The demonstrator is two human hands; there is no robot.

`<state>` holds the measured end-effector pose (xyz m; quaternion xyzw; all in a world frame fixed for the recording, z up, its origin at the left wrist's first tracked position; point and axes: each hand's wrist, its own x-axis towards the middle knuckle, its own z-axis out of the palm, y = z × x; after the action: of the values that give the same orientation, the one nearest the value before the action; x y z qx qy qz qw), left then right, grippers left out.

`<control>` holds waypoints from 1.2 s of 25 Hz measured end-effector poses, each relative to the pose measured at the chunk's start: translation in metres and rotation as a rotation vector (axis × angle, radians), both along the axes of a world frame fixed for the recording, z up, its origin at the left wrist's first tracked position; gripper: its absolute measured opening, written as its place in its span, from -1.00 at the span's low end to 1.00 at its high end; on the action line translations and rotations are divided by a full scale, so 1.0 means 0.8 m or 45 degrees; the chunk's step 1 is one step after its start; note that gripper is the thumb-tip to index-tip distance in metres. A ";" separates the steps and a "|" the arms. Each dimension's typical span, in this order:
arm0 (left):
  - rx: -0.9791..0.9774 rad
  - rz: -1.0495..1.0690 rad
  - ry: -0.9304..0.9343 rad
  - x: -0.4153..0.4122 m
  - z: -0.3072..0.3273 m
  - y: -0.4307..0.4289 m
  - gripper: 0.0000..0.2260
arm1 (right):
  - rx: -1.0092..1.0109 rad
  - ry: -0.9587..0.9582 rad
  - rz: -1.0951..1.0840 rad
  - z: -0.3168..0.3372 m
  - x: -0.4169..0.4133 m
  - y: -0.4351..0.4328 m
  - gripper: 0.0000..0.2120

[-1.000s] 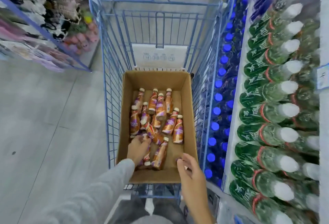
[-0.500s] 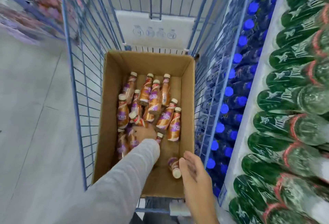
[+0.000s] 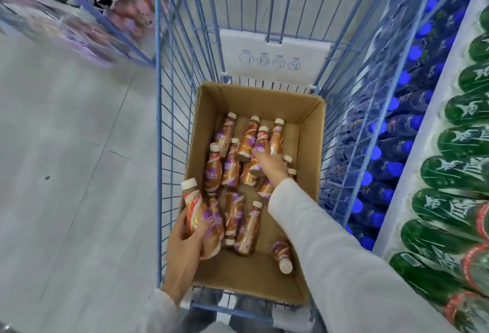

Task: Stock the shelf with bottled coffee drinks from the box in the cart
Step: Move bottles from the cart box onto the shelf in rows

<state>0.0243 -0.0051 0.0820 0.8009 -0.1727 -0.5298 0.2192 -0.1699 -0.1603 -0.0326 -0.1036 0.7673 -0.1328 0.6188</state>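
Bottled coffee drinks [image 3: 231,167] lie jumbled in an open cardboard box [image 3: 309,110] at the near end of a blue wire cart [image 3: 158,121]. At 3 o'clock of the cart stands the shelf [image 3: 436,110], packed with green bottles [image 3: 465,142] and, beyond its edge, blue-capped bottles [image 3: 381,152]. At 7 o'clock in the box, the left hand [image 3: 185,242] is wrapped round a raised bottle [image 3: 194,208], cap toward 12. The right hand [image 3: 270,164], its sleeve crossing from 5 o'clock, curls its fingers on a purple-labelled bottle [image 3: 260,145] in the pile. A stray bottle [image 3: 282,253] lies alone at 5 o'clock.
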 end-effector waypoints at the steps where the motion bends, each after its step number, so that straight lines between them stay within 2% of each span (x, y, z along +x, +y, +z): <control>1: 0.003 0.035 0.014 0.007 0.006 0.004 -0.42 | 0.052 0.000 0.026 -0.016 0.005 -0.007 -0.25; 3: 0.005 0.049 0.049 0.019 0.016 0.007 -0.44 | 0.045 0.042 0.054 -0.037 0.015 -0.011 -0.24; 6: -0.008 0.053 0.132 0.022 0.027 0.007 -0.42 | 0.020 -0.079 -0.168 -0.030 0.018 0.006 -0.27; 10: -0.009 -0.004 0.211 0.019 0.056 0.001 -0.47 | -0.021 -0.430 -0.503 0.037 0.023 0.064 -0.51; 14: -0.135 -0.100 0.314 0.035 0.092 -0.005 -0.69 | -0.230 -0.607 -0.674 0.120 0.040 0.147 -0.43; 16: -0.217 -0.194 0.390 0.042 0.116 -0.006 -0.74 | -0.359 -0.636 -0.723 0.159 0.050 0.183 -0.47; 20: -0.383 -0.451 0.555 0.056 0.161 0.009 -0.71 | -0.557 -0.538 -0.880 0.250 0.076 0.251 -0.58; 25: -0.512 -0.791 0.772 0.060 0.222 0.047 -0.71 | -0.810 -0.324 -0.962 0.357 0.095 0.361 -0.42; 30: -0.626 -1.090 0.955 0.025 0.281 0.108 -0.70 | -1.013 -0.085 -1.124 0.438 0.109 0.477 -0.35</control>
<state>0.0444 0.0812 0.3067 0.3459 -0.5069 -0.7608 0.2111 -0.0829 0.2213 0.3181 0.0054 0.6094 -0.6579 0.4424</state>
